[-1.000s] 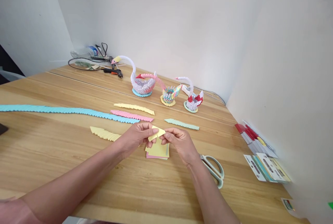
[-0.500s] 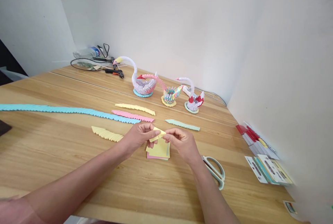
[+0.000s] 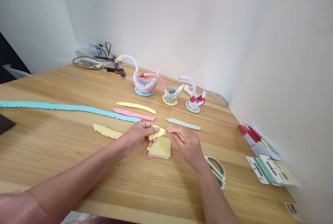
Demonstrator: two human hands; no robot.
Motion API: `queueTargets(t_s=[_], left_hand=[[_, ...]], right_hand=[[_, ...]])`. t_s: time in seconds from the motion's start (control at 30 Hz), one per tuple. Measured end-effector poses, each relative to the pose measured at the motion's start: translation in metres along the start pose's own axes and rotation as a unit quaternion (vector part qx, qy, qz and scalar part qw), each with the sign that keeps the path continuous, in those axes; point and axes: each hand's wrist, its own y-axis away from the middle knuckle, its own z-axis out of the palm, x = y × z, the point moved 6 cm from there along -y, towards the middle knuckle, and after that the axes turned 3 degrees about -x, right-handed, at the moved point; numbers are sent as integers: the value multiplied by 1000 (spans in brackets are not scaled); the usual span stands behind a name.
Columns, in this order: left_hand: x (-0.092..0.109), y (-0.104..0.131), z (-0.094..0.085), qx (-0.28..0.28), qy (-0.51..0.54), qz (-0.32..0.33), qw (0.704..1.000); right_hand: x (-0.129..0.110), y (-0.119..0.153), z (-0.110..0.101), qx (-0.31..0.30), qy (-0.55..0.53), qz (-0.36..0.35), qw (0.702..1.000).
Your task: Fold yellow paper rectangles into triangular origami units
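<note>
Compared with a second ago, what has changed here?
The right hand has shifted slightly right, its knuckles farther from the folded yellow paper; whether it still touches the tip is unclear. The left hand still pinches the paper. Paper swans, strips and scissors stayed put.

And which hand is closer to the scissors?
Right. The right hand is left of the scissors, a little beyond them, its arm partly hiding them. The left hand is farther left, pinching folded yellow paper.
</note>
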Motion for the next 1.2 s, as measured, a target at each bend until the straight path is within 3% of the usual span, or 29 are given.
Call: queueTargets(t_s=[0.17,0.37,0.77,0.87,1.0,1.2], left_hand=[[-4,-2,2,-8,1,-22,1000],[-6,-2,2,-25,-14,-44,999],[8,1,2,-8,-144,-12,990],[10,0,0,-3,-192,5,981],[12,0,1,-12,-273,54,960],[12,0,3,-18,-300,76,951]], right_hand=[[-6,1,10,-37,41,-87,995],[-7,4,9,-8,66,-135,989],[-11,5,12,-19,134,-156,979],[-8,2,14,-29,73,-113,990],[5,0,18,-29,-12,2,999],[21,2,22,22,-122,144,982]])
